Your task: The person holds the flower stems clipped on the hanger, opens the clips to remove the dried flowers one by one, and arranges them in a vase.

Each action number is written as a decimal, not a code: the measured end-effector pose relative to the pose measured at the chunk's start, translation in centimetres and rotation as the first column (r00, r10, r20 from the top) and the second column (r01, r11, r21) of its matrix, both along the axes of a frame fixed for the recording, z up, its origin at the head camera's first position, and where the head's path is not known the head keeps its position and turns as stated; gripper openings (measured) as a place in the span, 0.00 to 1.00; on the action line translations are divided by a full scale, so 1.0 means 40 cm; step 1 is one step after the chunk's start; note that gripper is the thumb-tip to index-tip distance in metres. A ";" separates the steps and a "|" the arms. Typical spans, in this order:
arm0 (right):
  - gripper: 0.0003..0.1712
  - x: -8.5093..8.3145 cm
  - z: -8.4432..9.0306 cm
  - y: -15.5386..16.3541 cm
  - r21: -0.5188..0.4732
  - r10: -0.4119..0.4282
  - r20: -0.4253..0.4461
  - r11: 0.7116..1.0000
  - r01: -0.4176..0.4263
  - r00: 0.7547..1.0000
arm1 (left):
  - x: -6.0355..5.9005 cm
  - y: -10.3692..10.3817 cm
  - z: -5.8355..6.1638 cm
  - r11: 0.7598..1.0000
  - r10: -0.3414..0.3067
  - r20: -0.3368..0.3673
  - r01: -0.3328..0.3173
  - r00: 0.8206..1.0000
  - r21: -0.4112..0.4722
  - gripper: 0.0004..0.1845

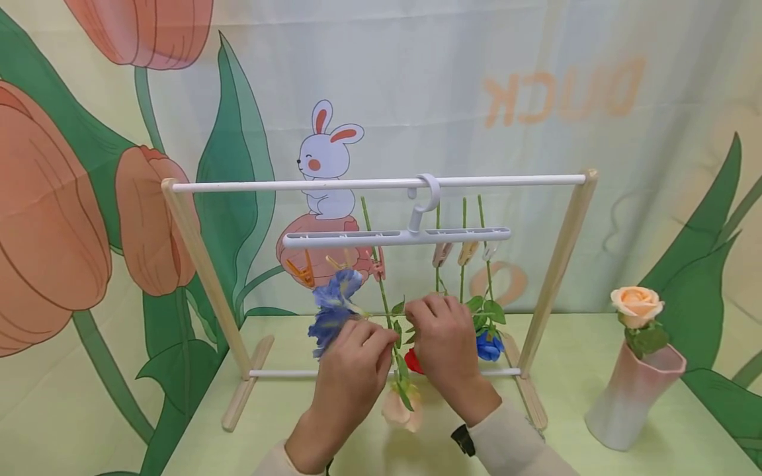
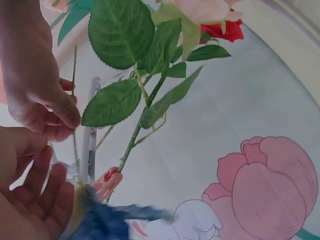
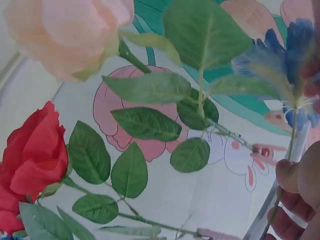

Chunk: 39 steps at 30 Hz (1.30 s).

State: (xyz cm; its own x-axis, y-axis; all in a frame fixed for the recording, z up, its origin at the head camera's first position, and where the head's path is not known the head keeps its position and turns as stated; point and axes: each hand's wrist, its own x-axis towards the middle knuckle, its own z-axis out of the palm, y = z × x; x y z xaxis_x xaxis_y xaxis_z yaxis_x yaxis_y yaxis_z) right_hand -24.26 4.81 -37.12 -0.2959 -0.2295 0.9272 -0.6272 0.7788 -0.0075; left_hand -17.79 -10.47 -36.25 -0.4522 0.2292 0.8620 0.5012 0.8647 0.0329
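Crowding hands (image 1: 395,347) (rack (image 1: 559,258) close)

Blue iris (image 1: 333,305) – red rose (image 1: 413,361) – peach rose (image 1: 402,408) – pink vase (image 1: 632,396).

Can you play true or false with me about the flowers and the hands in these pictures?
1. A peach rose stands in a pink vase. True.
2. The blue flower lies flat on the table. False: it is up in the air, at the left hand, in front of the rack.
3. The white hanger hooks over the rack's top bar. True.
4. The red rose hangs with its bloom pointing up. False: it hangs head down, below the right hand.
5. Both hands are down in the person's lap. False: both are raised among the hanging stems.
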 end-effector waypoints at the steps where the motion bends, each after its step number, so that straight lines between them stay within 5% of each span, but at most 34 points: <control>1: 0.08 -0.002 0.001 0.006 -0.015 0.000 -0.005 1.000 0.000 1.000 | -0.002 0.001 -0.002 1.000 0.004 -0.001 -0.004 1.000 0.003 0.07; 8: 0.07 -0.007 0.013 0.056 -0.147 0.014 0.000 0.989 -0.014 1.000 | -0.033 -0.004 -0.020 0.992 0.100 0.070 -0.104 0.993 0.070 0.08; 11: 0.07 -0.010 0.022 0.088 -0.209 0.021 0.017 0.978 -0.017 1.000 | -0.057 -0.007 -0.024 0.983 0.068 0.186 -0.098 0.980 0.157 0.08; 14: 0.06 -0.012 0.030 0.125 -0.260 0.020 0.042 0.966 -0.008 0.999 | -0.089 -0.010 -0.025 0.957 -0.007 0.317 -0.085 0.948 0.277 0.09; 16: 0.05 -0.009 0.035 0.152 -0.292 0.012 0.072 0.956 0.010 0.997 | -0.112 -0.011 -0.025 0.926 -0.080 0.387 -0.075 0.919 0.369 0.11; 22: 0.04 0.003 0.043 0.226 -0.389 -0.016 0.141 0.919 0.070 0.990 | -0.165 -0.003 -0.019 0.785 -0.239 0.514 -0.147 0.824 0.602 0.16; 26: 0.03 0.006 0.041 0.267 -0.419 -0.034 0.149 0.903 0.094 0.988 | -0.186 -0.001 -0.020 0.734 -0.270 0.525 -0.180 0.807 0.655 0.16; 33: 0.05 0.016 0.046 0.355 -0.487 -0.100 0.247 0.847 0.213 0.964 | -0.202 0.006 -0.018 0.697 -0.312 0.527 -0.186 0.791 0.692 0.14; 39: 0.10 0.029 0.054 0.423 -0.578 -0.147 0.341 0.746 0.330 0.929 | -0.210 0.003 -0.018 0.579 -0.462 0.480 -0.157 0.746 0.800 0.13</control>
